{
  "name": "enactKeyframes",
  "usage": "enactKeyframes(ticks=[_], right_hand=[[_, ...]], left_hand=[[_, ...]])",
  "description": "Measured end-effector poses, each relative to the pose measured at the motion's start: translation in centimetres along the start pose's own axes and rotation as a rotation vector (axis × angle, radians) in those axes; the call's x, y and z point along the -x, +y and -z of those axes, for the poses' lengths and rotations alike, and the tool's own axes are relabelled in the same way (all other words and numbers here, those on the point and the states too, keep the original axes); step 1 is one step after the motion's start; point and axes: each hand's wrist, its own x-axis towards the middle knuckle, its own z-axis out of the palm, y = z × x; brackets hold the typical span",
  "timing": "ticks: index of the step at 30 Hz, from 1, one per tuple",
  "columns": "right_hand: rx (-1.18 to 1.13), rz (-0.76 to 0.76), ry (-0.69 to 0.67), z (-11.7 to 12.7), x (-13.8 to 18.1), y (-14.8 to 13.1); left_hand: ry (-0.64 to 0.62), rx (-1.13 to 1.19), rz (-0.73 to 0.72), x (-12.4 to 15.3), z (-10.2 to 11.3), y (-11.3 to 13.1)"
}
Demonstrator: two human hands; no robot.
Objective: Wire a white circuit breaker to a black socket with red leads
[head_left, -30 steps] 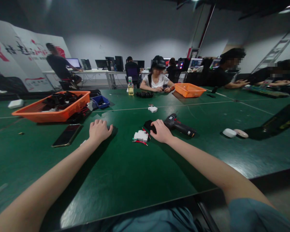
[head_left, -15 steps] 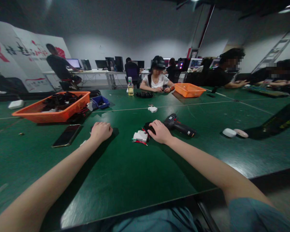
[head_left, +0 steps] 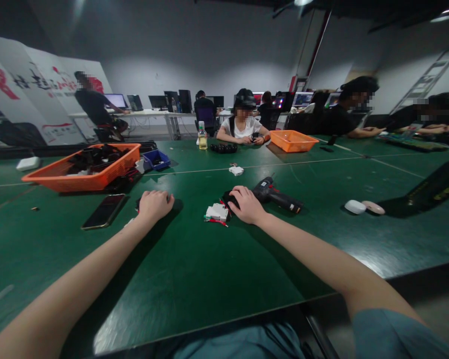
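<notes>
My left hand (head_left: pixel 155 205) rests palm down on the green table, its fingers curled under. A small dark thing shows at its left edge; what lies beneath the fingers is hidden. To the right, my right hand (head_left: pixel 247 205) has its fingers bent over a black object (head_left: pixel 230 199), mostly covered. Touching or close beside that object is a white block-shaped module (head_left: pixel 217 212), perhaps a small circuit breaker, with red-tipped wires (head_left: pixel 219 223) along its near side. A black cordless drill (head_left: pixel 279 194) lies on its side just beyond my right hand.
A phone (head_left: pixel 104 211) and an orange basket of black parts (head_left: pixel 86 182) lie left, with a small blue bin (head_left: pixel 157 160) behind. Ahead are another white module (head_left: pixel 236 170), a bottle (head_left: pixel 202 137), an orange tray (head_left: pixel 294 142) and a seated person. White cases (head_left: pixel 355 207) lie right.
The view has tilted up very slightly. Both hands stay nearly where they were, and the things on the table keep their places.
</notes>
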Motion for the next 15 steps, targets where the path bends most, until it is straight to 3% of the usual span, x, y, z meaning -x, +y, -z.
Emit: enactKeyframes(ticks=[8,11,15], right_hand=[[0.003,0.01,-0.003,0.4,0.1,-0.1],[0.001,0.011,0.004,0.3,0.1,0.0],[-0.009,0.01,0.008,0.0,0.1,0.1]], left_hand=[[0.14,-0.04,-0.033,0.7,3.3,-0.9],[0.092,-0.05,-0.105,3.2,4.0,-1.7],[0.058,0.005,-0.172,7.6,3.0,-2.5]])
